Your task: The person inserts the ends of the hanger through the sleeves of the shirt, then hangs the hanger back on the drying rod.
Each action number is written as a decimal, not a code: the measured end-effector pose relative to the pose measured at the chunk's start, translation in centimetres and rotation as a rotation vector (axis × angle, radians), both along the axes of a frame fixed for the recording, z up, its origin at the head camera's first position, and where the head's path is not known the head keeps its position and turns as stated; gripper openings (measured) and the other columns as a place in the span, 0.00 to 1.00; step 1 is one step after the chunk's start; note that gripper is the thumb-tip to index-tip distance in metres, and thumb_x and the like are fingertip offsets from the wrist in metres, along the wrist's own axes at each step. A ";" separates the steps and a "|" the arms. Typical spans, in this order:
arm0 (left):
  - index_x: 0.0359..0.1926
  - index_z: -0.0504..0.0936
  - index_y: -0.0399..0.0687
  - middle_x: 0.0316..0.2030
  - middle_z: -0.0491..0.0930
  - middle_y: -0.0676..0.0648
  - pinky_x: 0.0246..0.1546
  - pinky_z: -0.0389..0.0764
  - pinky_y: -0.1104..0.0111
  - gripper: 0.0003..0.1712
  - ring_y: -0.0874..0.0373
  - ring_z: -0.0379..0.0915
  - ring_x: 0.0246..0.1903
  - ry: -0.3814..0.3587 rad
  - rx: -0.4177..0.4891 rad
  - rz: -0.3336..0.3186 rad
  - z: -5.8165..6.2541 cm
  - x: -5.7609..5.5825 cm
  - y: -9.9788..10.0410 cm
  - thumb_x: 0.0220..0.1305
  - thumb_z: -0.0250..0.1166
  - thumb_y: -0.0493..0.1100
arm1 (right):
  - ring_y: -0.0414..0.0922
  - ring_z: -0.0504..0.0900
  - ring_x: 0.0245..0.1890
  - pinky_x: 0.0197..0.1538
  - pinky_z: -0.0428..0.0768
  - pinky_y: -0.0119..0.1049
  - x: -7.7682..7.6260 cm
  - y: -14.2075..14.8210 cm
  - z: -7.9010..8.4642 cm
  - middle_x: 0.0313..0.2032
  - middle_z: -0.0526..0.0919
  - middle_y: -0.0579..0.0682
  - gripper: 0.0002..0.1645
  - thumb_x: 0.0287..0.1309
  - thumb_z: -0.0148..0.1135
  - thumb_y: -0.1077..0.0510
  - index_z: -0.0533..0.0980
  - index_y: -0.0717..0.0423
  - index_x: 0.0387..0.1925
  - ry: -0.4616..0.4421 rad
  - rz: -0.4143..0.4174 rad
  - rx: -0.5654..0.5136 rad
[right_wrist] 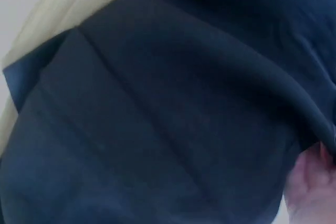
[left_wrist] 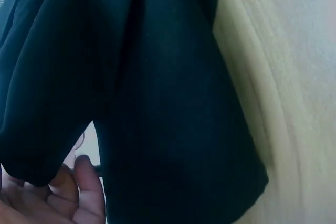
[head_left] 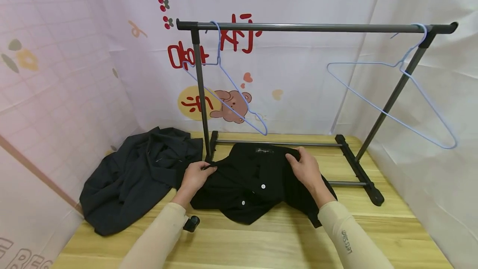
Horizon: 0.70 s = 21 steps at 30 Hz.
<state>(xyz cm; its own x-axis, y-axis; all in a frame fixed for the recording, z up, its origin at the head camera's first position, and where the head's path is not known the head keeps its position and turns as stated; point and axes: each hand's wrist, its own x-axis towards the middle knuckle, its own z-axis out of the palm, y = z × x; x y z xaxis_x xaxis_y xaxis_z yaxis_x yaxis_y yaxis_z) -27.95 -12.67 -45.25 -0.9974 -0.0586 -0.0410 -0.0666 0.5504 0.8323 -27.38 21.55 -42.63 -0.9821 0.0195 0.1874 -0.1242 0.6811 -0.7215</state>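
Pale fabric walls (head_left: 306, 69), printed with red lettering and a bear, enclosed the far, left and right sides of a wood-grained table (head_left: 261, 248). Toward its far side stood a dark metal rack (head_left: 310, 27) with one long top bar. Crumpled at the left lay a dark garment (head_left: 130, 182), while a black garment (head_left: 270, 169) was spread near the middle, partly covering the rack's base. From the bar hung a left hanger (head_left: 234, 86) and a right hanger (head_left: 386, 114), both of thin blue wire. The person's left hand (head_left: 196, 179) pinched the black garment's left edge between thumb and fingers; the right hand (head_left: 308, 168) pinched its far edge toward the right. Two white buttons (head_left: 263, 186) and a small label (head_left: 264, 150) showed on the cloth. What seemed to matter most was that the black garment lay between the hands, its long axis running left to right and its labelled edge turned far, toward the rack; the right hand was nearer that label. Cloth hid most of the right fingertips, and folds blurred the garment's outline. Both wrist views were dim and cut the hands off. The label's writing was illegible, and whether the two garments touched behind the left hand could not be told.
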 end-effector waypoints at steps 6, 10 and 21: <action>0.45 0.83 0.40 0.40 0.80 0.45 0.43 0.73 0.59 0.11 0.51 0.74 0.39 -0.014 0.138 -0.030 -0.9 0.5 0.1 0.70 0.63 0.44 | 0.61 0.75 0.52 0.50 0.74 0.53 0.1 0.8 -1.1 0.54 0.74 0.66 0.20 0.75 0.51 0.48 0.68 0.62 0.53 -0.145 0.107 -0.034; 0.46 0.83 0.38 0.45 0.81 0.44 0.47 0.74 0.58 0.11 0.51 0.75 0.44 -0.028 0.211 -0.075 -1.3 0.7 -1.0 0.69 0.65 0.41 | 0.67 0.64 0.66 0.61 0.67 0.62 0.0 1.7 -1.1 0.67 0.64 0.72 0.28 0.75 0.51 0.47 0.67 0.64 0.63 -0.170 0.140 -0.028; 0.42 0.85 0.37 0.42 0.79 0.46 0.51 0.72 0.54 0.12 0.51 0.72 0.43 -0.068 0.086 -0.393 3.1 0.2 -5.7 0.66 0.68 0.43 | 0.64 0.65 0.67 0.62 0.67 0.61 -0.4 2.6 1.6 0.65 0.68 0.69 0.31 0.72 0.55 0.46 0.69 0.63 0.65 -0.089 0.103 -0.070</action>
